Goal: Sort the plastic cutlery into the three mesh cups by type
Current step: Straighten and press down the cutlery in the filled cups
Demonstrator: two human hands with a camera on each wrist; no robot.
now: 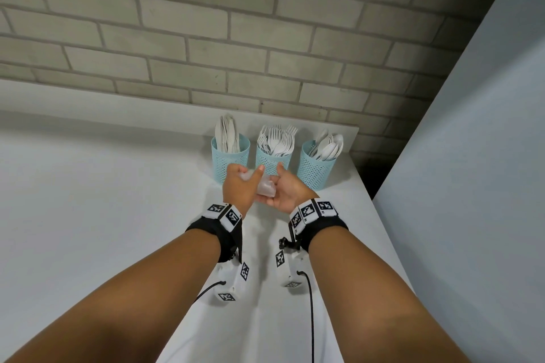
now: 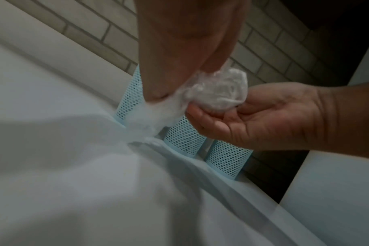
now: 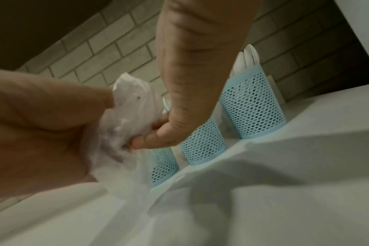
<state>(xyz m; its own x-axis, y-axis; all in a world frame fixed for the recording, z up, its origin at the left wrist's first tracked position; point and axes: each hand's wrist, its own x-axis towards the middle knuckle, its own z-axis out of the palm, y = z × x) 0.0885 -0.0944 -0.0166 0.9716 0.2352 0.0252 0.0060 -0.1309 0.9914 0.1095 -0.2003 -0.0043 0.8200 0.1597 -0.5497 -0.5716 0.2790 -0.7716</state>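
Three light blue mesh cups stand in a row at the back right of the white table (image 1: 118, 200). The left cup (image 1: 230, 156) holds knives, the middle cup (image 1: 273, 160) forks, the right cup (image 1: 316, 166) spoons. Just in front of them, above the table, my left hand (image 1: 247, 175) and right hand (image 1: 275, 187) both grip a crumpled clear plastic bag (image 1: 265, 187). In the left wrist view the bag (image 2: 217, 93) is bunched between my thumb and the right hand's fingers (image 2: 202, 113). In the right wrist view the bag (image 3: 133, 116) trails down toward the table. I see no loose cutlery.
A grey brick wall (image 1: 206, 47) runs behind the table. A pale panel (image 1: 472, 156) rises on the right, past the table's right edge, with a dark gap at the corner (image 1: 368, 174). Wrist camera units and cables hang under my forearms.
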